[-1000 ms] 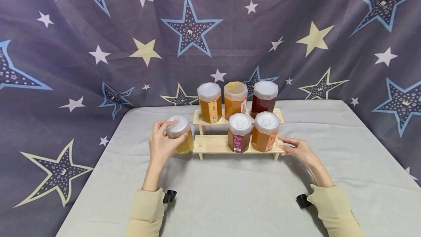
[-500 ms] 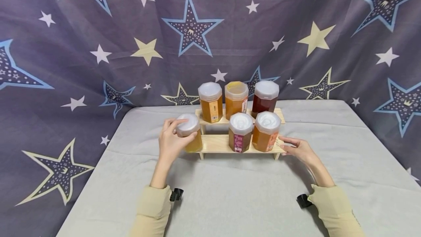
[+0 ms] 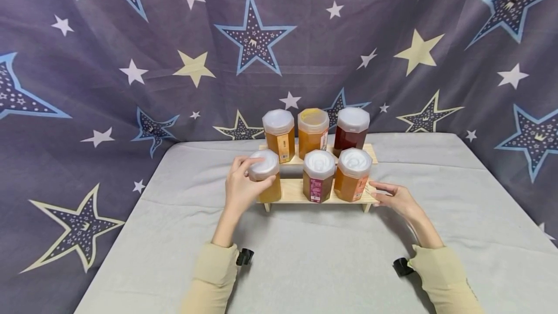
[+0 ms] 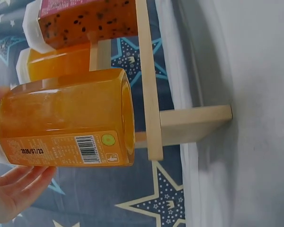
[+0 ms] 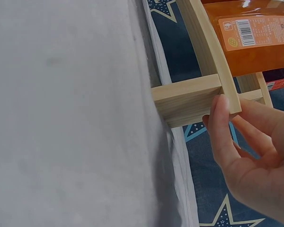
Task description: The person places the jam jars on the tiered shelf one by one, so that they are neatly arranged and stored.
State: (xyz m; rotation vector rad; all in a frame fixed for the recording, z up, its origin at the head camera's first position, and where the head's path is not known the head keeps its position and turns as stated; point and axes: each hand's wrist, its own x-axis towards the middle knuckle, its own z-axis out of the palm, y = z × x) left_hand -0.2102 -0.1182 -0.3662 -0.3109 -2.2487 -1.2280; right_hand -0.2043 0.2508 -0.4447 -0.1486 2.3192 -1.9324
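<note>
My left hand [image 3: 241, 185] grips a honey jar [image 3: 269, 189] near its pale lid, thumb on one side and fingers on the other. The jar hangs over the left end of the wooden rack's lower shelf [image 3: 291, 192]. In the left wrist view, a narrow gap separates the jar's base [image 4: 128, 120] from the shelf board [image 4: 151, 94]. My right hand [image 3: 394, 201] pinches the right end of that lower board, thumb against its edge in the right wrist view. A dark jar with a purple label [image 3: 318, 188] and an orange-labelled jar [image 3: 350, 187] stand on the lower shelf.
The upper shelf [image 3: 370, 151] bears an amber jar [image 3: 279, 147], a yellow-topped jar [image 3: 311, 144] and a dark red jar [image 3: 350, 140]. A grey cloth [image 3: 314, 256] covers the table. A star-patterned curtain [image 3: 305, 76] hangs behind the rack.
My left hand has carried the jar rightward, from beside the rack to over the left end of its lower shelf. The right hand has kept its hold on the board.
</note>
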